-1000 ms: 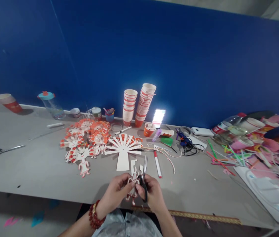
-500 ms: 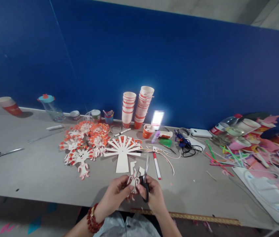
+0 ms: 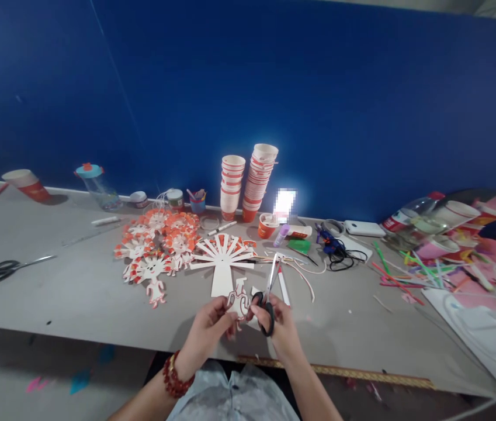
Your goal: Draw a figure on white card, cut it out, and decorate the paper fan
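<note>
Fingers (image 3: 218, 309) of left hand (image 3: 207, 327) pinching paper cutout (image 3: 238, 299); right hand (image 3: 279, 324) gripping scissors (image 3: 269, 292), blades toward 12 o'clock. Mid-trim; steady turning needed.

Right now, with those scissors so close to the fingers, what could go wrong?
The right hand works the scissors beside the left hand, which pinches the small cutout. The blades might nick a fingertip. The cutout is thin and fiddly, so a stray snip could cut off a piece. It is held near the table edge, so scraps may drop to the floor.
</note>
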`<move>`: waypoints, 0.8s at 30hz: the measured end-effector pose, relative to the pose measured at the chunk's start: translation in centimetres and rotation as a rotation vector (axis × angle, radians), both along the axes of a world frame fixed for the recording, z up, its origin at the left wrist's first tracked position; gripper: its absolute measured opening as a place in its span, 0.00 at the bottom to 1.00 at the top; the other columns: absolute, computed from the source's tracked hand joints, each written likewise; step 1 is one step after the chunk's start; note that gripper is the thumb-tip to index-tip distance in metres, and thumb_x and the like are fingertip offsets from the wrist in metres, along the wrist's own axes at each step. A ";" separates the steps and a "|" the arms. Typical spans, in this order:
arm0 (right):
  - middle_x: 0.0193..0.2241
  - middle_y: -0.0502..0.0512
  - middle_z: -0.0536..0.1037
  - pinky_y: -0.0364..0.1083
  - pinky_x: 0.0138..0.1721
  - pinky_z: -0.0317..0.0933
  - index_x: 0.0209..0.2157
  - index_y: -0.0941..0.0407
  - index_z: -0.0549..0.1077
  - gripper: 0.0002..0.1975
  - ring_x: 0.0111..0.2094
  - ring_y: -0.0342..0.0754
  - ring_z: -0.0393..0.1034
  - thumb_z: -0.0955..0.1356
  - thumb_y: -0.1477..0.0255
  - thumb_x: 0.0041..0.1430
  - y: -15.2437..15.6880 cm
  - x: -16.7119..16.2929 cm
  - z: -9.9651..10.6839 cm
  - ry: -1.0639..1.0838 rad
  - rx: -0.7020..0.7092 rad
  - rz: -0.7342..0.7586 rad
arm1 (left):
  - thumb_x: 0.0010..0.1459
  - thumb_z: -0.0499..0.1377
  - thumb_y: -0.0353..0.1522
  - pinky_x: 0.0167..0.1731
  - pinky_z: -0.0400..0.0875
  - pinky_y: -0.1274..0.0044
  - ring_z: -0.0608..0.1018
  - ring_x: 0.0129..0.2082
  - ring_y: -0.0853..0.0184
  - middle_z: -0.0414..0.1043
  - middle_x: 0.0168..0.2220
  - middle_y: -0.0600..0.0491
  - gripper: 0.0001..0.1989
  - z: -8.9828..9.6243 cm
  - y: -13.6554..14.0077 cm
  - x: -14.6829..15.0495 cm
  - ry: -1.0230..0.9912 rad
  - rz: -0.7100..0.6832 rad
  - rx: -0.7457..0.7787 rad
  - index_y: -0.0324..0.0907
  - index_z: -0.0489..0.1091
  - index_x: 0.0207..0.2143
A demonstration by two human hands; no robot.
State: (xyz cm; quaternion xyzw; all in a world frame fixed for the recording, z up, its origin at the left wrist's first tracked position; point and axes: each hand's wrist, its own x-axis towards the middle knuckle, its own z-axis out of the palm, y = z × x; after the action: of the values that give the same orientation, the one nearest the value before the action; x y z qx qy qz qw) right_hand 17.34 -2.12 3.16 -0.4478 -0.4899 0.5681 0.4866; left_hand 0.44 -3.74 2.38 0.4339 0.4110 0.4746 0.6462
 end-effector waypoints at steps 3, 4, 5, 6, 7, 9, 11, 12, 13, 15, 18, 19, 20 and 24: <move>0.21 0.50 0.74 0.42 0.28 0.61 0.26 0.57 0.72 0.11 0.24 0.45 0.68 0.73 0.64 0.51 0.0 -0.3 0.1 0.010 -0.004 -0.007 | 0.55 0.64 0.46 0.22 0.65 0.81 0.69 0.20 0.74 0.70 0.22 0.55 0.19 0.2 -0.2 0.3 -0.008 -0.010 0.002 0.39 0.67 0.30; 0.21 0.50 0.74 0.42 0.27 0.61 0.26 0.57 0.72 0.12 0.23 0.45 0.68 0.73 0.64 0.50 0.0 -0.4 0.1 0.016 -0.009 -0.008 | 0.55 0.64 0.46 0.22 0.66 0.81 0.69 0.20 0.73 0.70 0.22 0.55 0.19 0.4 -0.3 0.4 -0.010 -0.019 0.004 0.38 0.68 0.30; 0.20 0.49 0.73 0.43 0.26 0.61 0.26 0.57 0.72 0.12 0.22 0.45 0.68 0.74 0.64 0.50 -0.1 -0.4 0.1 0.019 -0.014 -0.006 | 0.55 0.64 0.46 0.22 0.66 0.81 0.69 0.20 0.73 0.70 0.22 0.55 0.19 0.6 -0.4 0.4 -0.011 -0.027 0.004 0.38 0.68 0.31; 0.20 0.49 0.73 0.43 0.26 0.62 0.26 0.57 0.71 0.12 0.22 0.45 0.68 0.73 0.64 0.50 -0.1 -0.5 0.1 0.020 -0.020 -0.005 | 0.55 0.64 0.46 0.23 0.66 0.80 0.70 0.21 0.72 0.70 0.23 0.54 0.19 0.7 -0.5 0.4 -0.011 -0.036 0.002 0.38 0.68 0.31; 0.19 0.49 0.73 0.43 0.26 0.62 0.25 0.57 0.71 0.12 0.21 0.45 0.67 0.73 0.64 0.50 -0.2 -0.5 0.1 0.015 -0.023 -0.006 | 0.56 0.63 0.46 0.24 0.67 0.80 0.71 0.22 0.71 0.71 0.24 0.54 0.19 0.9 -0.6 0.4 -0.010 -0.044 -0.001 0.38 0.69 0.32; 0.19 0.49 0.73 0.43 0.25 0.61 0.24 0.56 0.71 0.11 0.21 0.45 0.67 0.73 0.64 0.50 -0.3 -0.4 0.1 -0.013 -0.022 -0.013 | 0.57 0.62 0.46 0.27 0.67 0.78 0.72 0.25 0.70 0.72 0.26 0.53 0.18 1.1 -0.7 0.0 -0.001 -0.042 0.000 0.38 0.68 0.31; 0.18 0.49 0.73 0.42 0.24 0.60 0.24 0.56 0.70 0.11 0.20 0.44 0.66 0.72 0.65 0.49 -0.3 -0.3 0.4 -0.049 -0.018 -0.014 | 0.60 0.59 0.46 0.31 0.67 0.78 0.71 0.27 0.69 0.70 0.27 0.54 0.18 1.2 -0.6 -0.5 0.018 -0.001 0.032 0.39 0.68 0.31; 0.18 0.49 0.73 0.42 0.23 0.60 0.24 0.56 0.70 0.11 0.19 0.44 0.65 0.73 0.65 0.48 -0.4 -0.3 0.6 -0.068 -0.016 -0.014 | 0.61 0.58 0.45 0.32 0.66 0.78 0.71 0.28 0.69 0.68 0.27 0.54 0.18 1.3 -0.5 -0.7 0.028 0.023 0.061 0.39 0.68 0.30; 0.18 0.48 0.72 0.42 0.23 0.59 0.23 0.56 0.70 0.10 0.19 0.43 0.65 0.73 0.66 0.47 -0.4 -0.3 0.8 -0.085 -0.015 -0.013 | 0.62 0.56 0.45 0.33 0.65 0.78 0.70 0.29 0.69 0.67 0.27 0.54 0.18 1.3 -0.4 -0.9 0.036 0.043 0.093 0.39 0.68 0.30; 0.17 0.48 0.71 0.42 0.22 0.58 0.23 0.56 0.70 0.11 0.19 0.43 0.64 0.73 0.66 0.45 -0.5 -0.4 1.2 -0.102 -0.019 -0.009 | 0.63 0.55 0.45 0.33 0.64 0.78 0.68 0.29 0.69 0.65 0.27 0.54 0.18 1.5 -0.1 -1.2 0.042 0.039 0.139 0.39 0.68 0.31; 0.17 0.48 0.71 0.42 0.22 0.57 0.22 0.56 0.69 0.11 0.19 0.43 0.63 0.73 0.65 0.45 -0.6 -0.5 1.5 -0.113 -0.016 0.012 | 0.59 0.60 0.45 0.29 0.61 0.79 0.65 0.26 0.71 0.63 0.25 0.56 0.18 1.8 0.1 -0.9 0.039 0.006 0.104 0.39 0.66 0.29; 0.17 0.48 0.71 0.42 0.22 0.57 0.22 0.56 0.69 0.11 0.19 0.43 0.63 0.72 0.65 0.46 -0.7 -0.5 1.5 -0.113 -0.009 0.017 | 0.57 0.61 0.45 0.27 0.60 0.79 0.65 0.25 0.72 0.62 0.24 0.57 0.18 1.9 0.1 -0.8 0.033 0.008 0.077 0.39 0.65 0.28; 0.18 0.49 0.72 0.42 0.23 0.58 0.22 0.56 0.70 0.11 0.20 0.44 0.64 0.72 0.65 0.47 -0.8 -0.5 1.5 -0.114 0.000 0.022 | 0.56 0.62 0.45 0.26 0.60 0.80 0.64 0.24 0.72 0.61 0.23 0.58 0.19 1.9 0.1 -0.6 0.027 0.016 0.050 0.40 0.64 0.27; 0.19 0.50 0.73 0.43 0.27 0.59 0.24 0.56 0.70 0.12 0.22 0.44 0.66 0.71 0.63 0.53 -0.9 -0.2 1.4 -0.093 0.030 0.000 | 0.54 0.63 0.46 0.24 0.58 0.80 0.63 0.22 0.73 0.59 0.21 0.59 0.21 1.4 0.1 -0.3 0.038 0.061 0.025 0.40 0.62 0.25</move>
State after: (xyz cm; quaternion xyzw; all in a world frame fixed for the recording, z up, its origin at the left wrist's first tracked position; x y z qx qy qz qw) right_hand 17.18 -3.04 4.52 -0.4662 -0.5205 0.5392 0.4701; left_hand 0.15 -3.65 3.80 0.4380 0.4305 0.4908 0.6180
